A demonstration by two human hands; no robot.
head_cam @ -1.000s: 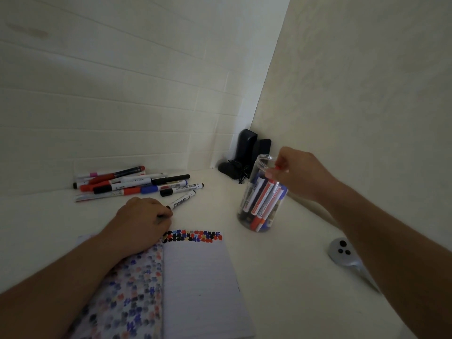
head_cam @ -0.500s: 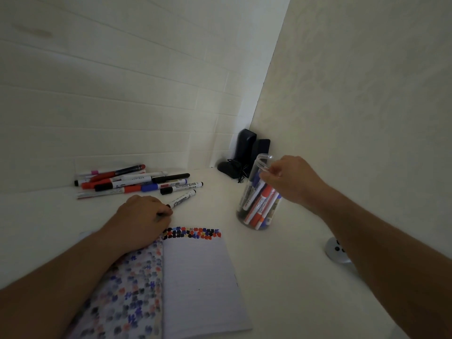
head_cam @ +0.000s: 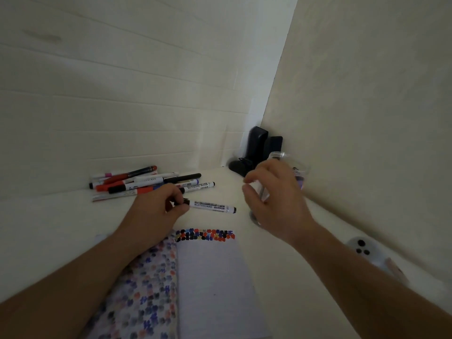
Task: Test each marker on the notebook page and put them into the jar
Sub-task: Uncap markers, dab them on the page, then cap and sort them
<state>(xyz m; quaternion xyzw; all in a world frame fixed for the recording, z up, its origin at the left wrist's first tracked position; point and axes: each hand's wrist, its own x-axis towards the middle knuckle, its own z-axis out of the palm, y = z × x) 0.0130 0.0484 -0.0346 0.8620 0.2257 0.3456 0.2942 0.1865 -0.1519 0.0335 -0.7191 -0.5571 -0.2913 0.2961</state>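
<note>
I am seeing the left hand (head_cam: 156,211) pinching the near end of a whiteboard marker (head_cam: 210,206) between thumb and curled fingers, just beyond the notebook's (head_cam: 210,277) top edge. The right hand (head_cam: 274,199) is hovering beside the marker's far end, fingers loosely spread and holding nothing, in front of the clear jar (head_cam: 289,167), which it is largely hiding.

Risks, as I am judging them: the grip is sitting at one extreme end, so the marker could be swinging or slipping out on lifting; the right hand is crowding the jar and could be knocking it.

The marker's long axis is lying flat, running left to right, parallel with the notebook's top edge; its free end is pointing toward the jar. The remaining marker pile (head_cam: 146,183) is lying beyond the notebook, to the left.
</note>
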